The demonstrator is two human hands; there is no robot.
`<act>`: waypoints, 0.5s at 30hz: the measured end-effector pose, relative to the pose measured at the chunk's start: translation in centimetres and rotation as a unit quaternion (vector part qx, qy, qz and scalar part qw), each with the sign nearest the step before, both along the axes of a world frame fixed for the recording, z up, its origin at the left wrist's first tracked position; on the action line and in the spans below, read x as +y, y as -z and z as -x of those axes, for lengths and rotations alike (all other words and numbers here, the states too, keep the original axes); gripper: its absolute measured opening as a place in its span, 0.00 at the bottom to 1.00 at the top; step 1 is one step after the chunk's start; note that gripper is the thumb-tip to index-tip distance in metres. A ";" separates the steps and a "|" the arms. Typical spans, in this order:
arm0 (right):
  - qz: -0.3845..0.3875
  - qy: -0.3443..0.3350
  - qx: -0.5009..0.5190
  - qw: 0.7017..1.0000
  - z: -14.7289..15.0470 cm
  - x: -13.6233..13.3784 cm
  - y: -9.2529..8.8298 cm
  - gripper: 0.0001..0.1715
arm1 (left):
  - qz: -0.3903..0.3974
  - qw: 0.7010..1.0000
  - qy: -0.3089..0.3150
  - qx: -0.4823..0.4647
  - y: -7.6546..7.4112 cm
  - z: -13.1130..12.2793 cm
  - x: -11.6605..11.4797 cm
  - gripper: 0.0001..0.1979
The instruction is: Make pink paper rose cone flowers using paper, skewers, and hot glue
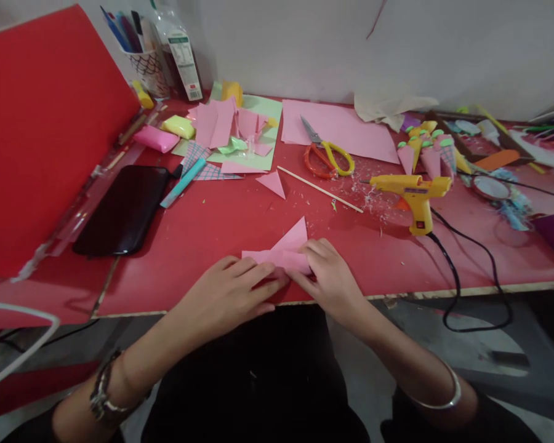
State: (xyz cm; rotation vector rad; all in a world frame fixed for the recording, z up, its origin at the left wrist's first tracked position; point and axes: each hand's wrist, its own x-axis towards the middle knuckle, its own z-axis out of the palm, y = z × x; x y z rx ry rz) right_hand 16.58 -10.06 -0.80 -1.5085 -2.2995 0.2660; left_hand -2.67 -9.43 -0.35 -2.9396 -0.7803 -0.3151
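A folded piece of pink paper lies near the front edge of the red table. My left hand rests flat on its left part, fingers stretched out and pressing down. My right hand lies on the paper's right part, with its fingers curled and pinching the fold. The lower part of the paper is hidden under both hands. A small pink paper triangle lies farther back on the table.
A yellow glue gun with a black cord stands to the right. Orange-and-yellow scissors, a thin wooden stick, a pink sheet, paper cones, a black phone and a red board surround the work spot.
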 end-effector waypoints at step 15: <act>0.020 -0.004 -0.003 1.000 -0.1 -0.1 -0.3 0.10 | -0.012 0.998 -0.054 -0.039 0.4 4.4 -0.4 0.16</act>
